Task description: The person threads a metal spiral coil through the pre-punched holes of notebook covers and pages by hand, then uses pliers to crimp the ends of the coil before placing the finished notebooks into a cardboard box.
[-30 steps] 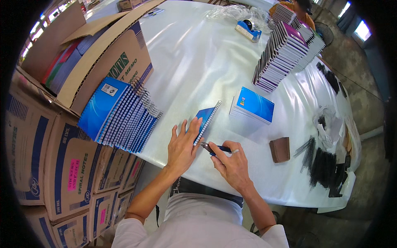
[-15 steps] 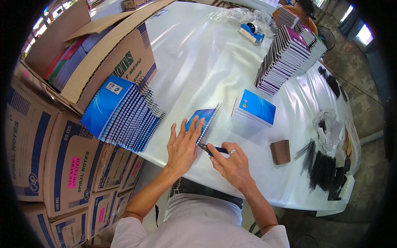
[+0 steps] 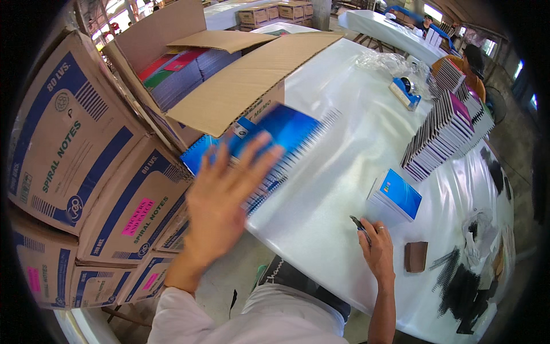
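My left hand (image 3: 220,192), smeared by motion, holds a blue spiral notebook (image 3: 292,129) above the notebook stack at the table's left edge. The notebook's wire coil runs along its right side; the thumb is hidden. Beneath it, the stack of blue spiral notebooks (image 3: 197,153) is partly covered by my hand and the held notebook. My right hand (image 3: 378,246) is closed around dark-handled pliers (image 3: 358,223), their jaws pointing up and left over the table. Just beyond the pliers lies a short pile of blue-covered pads (image 3: 404,192).
An open carton (image 3: 252,69) and stacked cartons (image 3: 80,132) stand left. A brown block (image 3: 415,257) and black wire coils (image 3: 461,292) lie right. Farther back are tall notebook stacks (image 3: 438,135), a blue tape dispenser (image 3: 405,93), plastic wrap (image 3: 395,60) and a seated person (image 3: 472,66).
My left hand has lifted the blue notebook off the table and carried it left over the stack. The pliers in my right hand have come away from its coil. The view has swung left.
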A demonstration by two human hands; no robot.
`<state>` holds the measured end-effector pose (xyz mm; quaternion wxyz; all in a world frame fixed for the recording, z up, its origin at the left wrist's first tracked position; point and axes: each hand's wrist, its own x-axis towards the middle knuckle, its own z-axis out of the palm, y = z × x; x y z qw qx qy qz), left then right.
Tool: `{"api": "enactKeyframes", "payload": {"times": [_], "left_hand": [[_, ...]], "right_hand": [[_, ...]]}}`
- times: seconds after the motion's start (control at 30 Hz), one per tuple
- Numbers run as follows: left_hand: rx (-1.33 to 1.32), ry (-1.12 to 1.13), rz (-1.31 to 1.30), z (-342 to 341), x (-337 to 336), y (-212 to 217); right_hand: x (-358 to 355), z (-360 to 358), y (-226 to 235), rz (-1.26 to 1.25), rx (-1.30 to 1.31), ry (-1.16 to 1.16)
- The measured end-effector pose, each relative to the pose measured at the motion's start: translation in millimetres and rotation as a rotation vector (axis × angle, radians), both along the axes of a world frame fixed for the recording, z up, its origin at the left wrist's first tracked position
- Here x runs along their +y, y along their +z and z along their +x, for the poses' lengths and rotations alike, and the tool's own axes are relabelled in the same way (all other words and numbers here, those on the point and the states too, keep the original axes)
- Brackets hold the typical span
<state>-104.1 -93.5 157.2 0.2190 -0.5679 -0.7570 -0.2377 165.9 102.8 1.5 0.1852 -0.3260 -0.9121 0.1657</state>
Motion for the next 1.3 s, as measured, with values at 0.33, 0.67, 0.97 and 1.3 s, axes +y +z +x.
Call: {"api": "enactKeyframes", "payload": {"times": [0.33,0.67,0.97,1.3], "left_hand": [[-0.190,0.103,-0.276,-59.6,-49.3,-4.4],[-0.078,0.284,-0.129,-43.6,-32.4,-16.6],[-0.172,-0.357,0.348,32.8,-13.8,-43.8],[-1.519,-0.634,0.061,77.8,89.3,-179.0]], "right_hand": [[9.8,7.4,3.3,0.307,0.175,-0.007],[162.0,58.0,-21.7,-0.263,0.318,-0.735],[165.7,67.3,-6.1,-0.586,0.501,-0.639],[-32.2,4.8,-24.7,-0.729,0.786,-0.167]]}}
